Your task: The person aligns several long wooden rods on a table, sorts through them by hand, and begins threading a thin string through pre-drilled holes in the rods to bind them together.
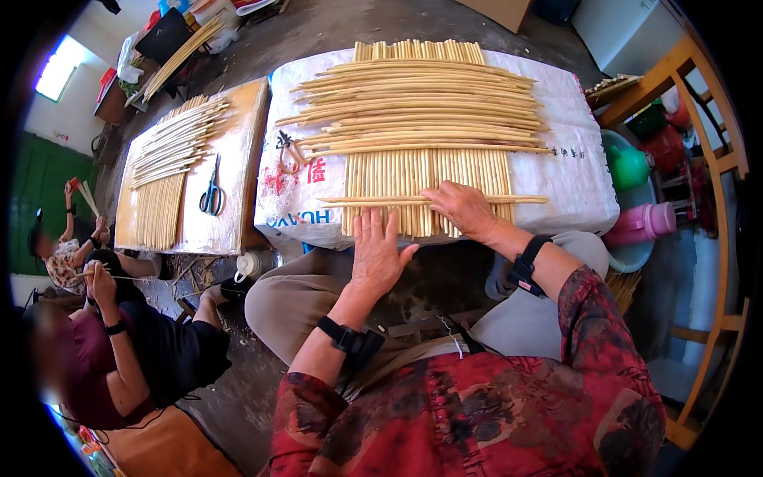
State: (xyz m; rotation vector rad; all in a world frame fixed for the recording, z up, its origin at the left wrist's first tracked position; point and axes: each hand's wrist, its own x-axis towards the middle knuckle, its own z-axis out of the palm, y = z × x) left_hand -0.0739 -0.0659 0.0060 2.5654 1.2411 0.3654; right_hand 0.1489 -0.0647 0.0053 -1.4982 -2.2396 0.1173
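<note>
On the white-sheeted table (pixel 571 175) lies a row of straw-coloured stalks (pixel 387 172), side by side and pointing away from me. Two thin crosswise stalks (pixel 520 199) rest over their near ends. Bent fingers of my right hand (pixel 463 209) close on these crosswise stalks, right of the middle. My left hand (pixel 377 253) lies flat with its fingers stretched over the near ends of the row, just touching the crosswise stalks. Farther back, a loose layer of longer stalks (pixel 421 103) crosses the same row. Pale-handled scissors (pixel 292 159) lie at its left, partly covered.
A lower table (pixel 238 159) on the left bears more stalks (pixel 161 207) and dark scissors (pixel 211 197). Two people sit there, one in a maroon top (pixel 87 350). At the right stand a wooden frame (pixel 719 230), a pink flask (pixel 644 223) and a green vessel (pixel 628 168).
</note>
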